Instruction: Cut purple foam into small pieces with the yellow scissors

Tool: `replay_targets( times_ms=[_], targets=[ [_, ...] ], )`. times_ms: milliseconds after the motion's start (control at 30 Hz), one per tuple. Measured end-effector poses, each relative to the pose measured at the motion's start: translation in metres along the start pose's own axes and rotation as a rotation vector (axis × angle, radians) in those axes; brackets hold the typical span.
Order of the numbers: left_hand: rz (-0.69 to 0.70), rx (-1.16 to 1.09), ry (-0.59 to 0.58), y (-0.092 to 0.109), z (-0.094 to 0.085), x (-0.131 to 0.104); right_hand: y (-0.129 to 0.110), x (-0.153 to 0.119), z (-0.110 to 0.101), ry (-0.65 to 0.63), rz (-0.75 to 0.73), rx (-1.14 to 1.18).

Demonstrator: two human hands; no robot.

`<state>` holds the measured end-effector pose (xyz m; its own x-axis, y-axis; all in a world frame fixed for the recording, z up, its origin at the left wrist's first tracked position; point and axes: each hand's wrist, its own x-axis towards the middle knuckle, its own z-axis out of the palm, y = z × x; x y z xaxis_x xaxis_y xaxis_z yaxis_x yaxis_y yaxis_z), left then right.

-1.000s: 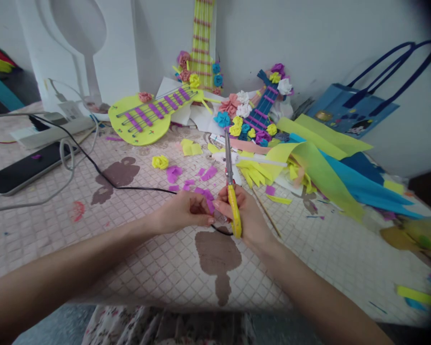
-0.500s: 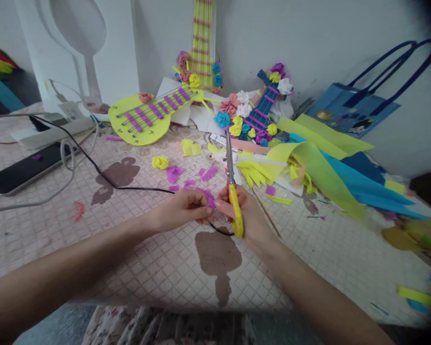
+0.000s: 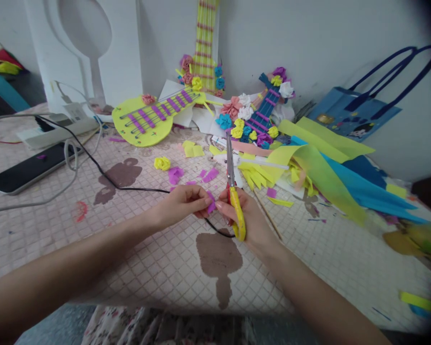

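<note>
1. A small purple paper piece (image 3: 211,202) is at the left hand's fingertips, just beside the right thumb, above the table.
2. The left hand (image 3: 187,203) has thumb and forefinger pressed together on it; a second ago these fingertips sat lower.
3. The right hand (image 3: 251,218) is closed around the yellow-handled scissors (image 3: 239,218), their blades together, pointing away; the fingers behind the handle are partly hidden.
4. A black cable (image 3: 140,189) passes out of sight behind the left hand and reappears below it.
5. Beyond lie purple scraps (image 3: 210,175) and a yellow paper rose (image 3: 162,163).
6. At the wall, a blue tote bag (image 3: 362,108) leans; its contents cannot be seen.
7. A tall yellow paper guitar neck (image 3: 205,43) is cut off above; an object at the right edge (image 3: 413,239) is blurred.
</note>
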<state>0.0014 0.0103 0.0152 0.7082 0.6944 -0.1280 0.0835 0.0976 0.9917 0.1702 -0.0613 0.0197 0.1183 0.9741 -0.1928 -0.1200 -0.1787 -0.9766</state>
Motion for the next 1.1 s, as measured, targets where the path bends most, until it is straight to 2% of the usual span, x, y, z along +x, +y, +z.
replay_targets(
  times_ms=[233, 567, 800, 967, 1100],
  targets=[
    [-0.031, -0.024, -0.041, 0.003, -0.001, 0.000, -0.001, 0.002, 0.000, -0.049, -0.006, 0.033],
    [-0.095, -0.124, -0.056, 0.001, 0.000, -0.001, 0.001, 0.003, 0.000, -0.003, -0.006, 0.014],
    [-0.071, -0.203, -0.051, 0.011, -0.020, 0.002, 0.002, -0.002, -0.002, -0.173, -0.003, -0.010],
    [-0.007, -0.210, -0.038, 0.022, -0.036, 0.001, 0.005, -0.004, -0.009, -0.271, -0.112, -0.249],
    [0.019, -0.247, 0.007, 0.028, -0.045, -0.001, -0.004, -0.009, -0.008, -0.328, -0.071, -0.390]
  ],
)
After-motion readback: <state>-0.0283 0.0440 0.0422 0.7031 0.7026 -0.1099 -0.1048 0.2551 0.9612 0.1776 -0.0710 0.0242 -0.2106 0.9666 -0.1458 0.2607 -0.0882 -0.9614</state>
